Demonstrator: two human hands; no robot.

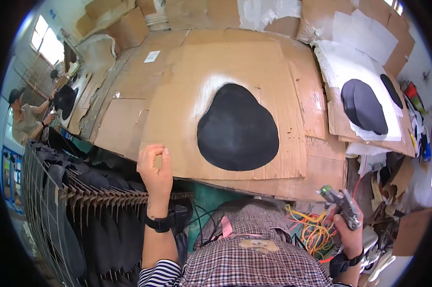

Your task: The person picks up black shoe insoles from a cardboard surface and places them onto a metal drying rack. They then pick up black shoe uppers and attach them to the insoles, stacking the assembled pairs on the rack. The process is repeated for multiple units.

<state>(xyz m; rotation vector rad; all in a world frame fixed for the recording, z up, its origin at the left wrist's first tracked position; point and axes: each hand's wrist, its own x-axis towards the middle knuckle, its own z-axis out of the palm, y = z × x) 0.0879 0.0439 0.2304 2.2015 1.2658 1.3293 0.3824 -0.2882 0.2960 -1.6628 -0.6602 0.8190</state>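
On the cardboard sheet (pixel 177 124) before me lies a black, rounded three-lobed piece (pixel 237 131), flat with a dull sheen. Pale overspray marks the cardboard around its upper edge. My left hand (pixel 156 165) hovers at the sheet's near left edge, apart from the piece. Its fingers curl toward the thumb in a ring, and nothing shows between them. Off the near right corner of the table, my right hand (pixel 348 229) is wrapped round a metal spray gun (pixel 342 208) with a green part at one end.
Dark flat pieces hang on a wire rack (pixel 106 196) at lower left. Black oval pieces (pixel 363 106) lie on white paper to the right. Tangled yellow and orange hoses (pixel 316 234) sit beside my right arm. At far left another person (pixel 27 117) handles a black piece (pixel 66 100).
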